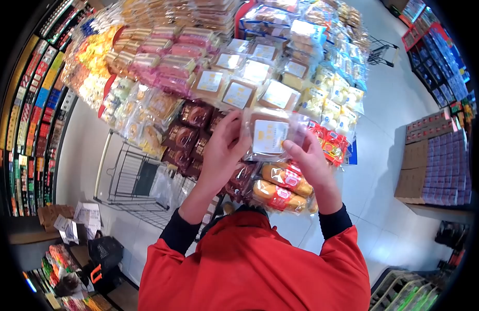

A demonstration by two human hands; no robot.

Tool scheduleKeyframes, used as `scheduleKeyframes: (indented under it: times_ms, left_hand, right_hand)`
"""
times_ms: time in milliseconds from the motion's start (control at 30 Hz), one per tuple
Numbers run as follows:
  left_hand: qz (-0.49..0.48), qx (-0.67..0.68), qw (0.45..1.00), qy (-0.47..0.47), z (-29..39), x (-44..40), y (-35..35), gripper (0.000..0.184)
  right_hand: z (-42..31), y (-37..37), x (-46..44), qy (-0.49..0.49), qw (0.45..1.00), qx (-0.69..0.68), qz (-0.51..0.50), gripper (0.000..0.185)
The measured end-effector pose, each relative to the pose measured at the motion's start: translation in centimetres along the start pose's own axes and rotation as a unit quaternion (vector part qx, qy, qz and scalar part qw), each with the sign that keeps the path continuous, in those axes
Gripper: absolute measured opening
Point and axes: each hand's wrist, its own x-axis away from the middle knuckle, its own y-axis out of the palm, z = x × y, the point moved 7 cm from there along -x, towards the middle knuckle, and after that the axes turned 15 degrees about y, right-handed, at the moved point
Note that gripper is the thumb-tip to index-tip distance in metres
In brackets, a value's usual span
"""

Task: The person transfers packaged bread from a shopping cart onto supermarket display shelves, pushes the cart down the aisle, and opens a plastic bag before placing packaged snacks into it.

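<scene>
Packet (pixel 270 136) pinched by left hand (pixel 227 151) and right hand (pixel 309 157) could drop onto the near bread (pixel 281 196) if either loosens.

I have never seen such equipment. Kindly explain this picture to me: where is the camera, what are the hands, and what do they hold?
There is no robot here. The one picture comes from a camera worn on a person's head, looking forward and down, so the red clothing at the bottom is the wearer's own.

The bare left hand and right hand together hold a square clear packet with a white label; the right thumb lies on its front.

Below and beyond are many wrapped foods: dark brown packets, rolls with red bands, and similar white-labelled packets. A wire cart stands at left.
</scene>
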Motion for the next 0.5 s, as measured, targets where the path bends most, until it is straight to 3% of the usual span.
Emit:
scheduleKeyframes:
  times_ms: [233,367,500]
  left_hand:
    - [-0.002,-0.01,1.0,-0.018,-0.5,1.4,-0.2,0.056]
    - [0.044,0.012,0.998,-0.038,-0.7,1.5,-0.7,0.054]
    - [0.038,-0.009,0.999,-0.02,-0.4,1.2,-0.3,0.058]
  right_hand:
    - [0.5,-0.1,0.9,0.012,0.998,0.038,-0.047,0.057]
    - [2.2,-0.8,0.8,0.047,0.997,0.009,-0.059,0.073]
    - [1.7,0.3,0.8,0.021,0.996,0.031,-0.08,0.081]
